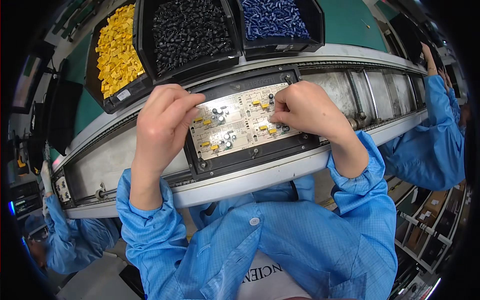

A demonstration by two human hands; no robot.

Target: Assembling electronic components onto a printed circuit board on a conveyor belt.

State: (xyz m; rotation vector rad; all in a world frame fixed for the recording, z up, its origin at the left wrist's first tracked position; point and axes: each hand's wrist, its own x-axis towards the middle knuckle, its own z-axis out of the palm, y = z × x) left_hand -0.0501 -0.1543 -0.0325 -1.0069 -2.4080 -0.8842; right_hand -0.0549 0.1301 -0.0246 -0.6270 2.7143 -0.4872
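The circuit board [241,131] lies in a black frame [280,151]. Over its right part, the right hand [311,109] bends thumb toward forefinger; the left hand [164,119] curls by its left edge. Whether either pinches anything, I cannot tell.

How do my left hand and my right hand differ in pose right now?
Your left hand is over the left end of the circuit board, while your right hand is over its right end. The left index finger reaches out fairly straight; the right index finger bends down toward the thumb. Both hands are bare, with blue sleeves bunched up the forearms.
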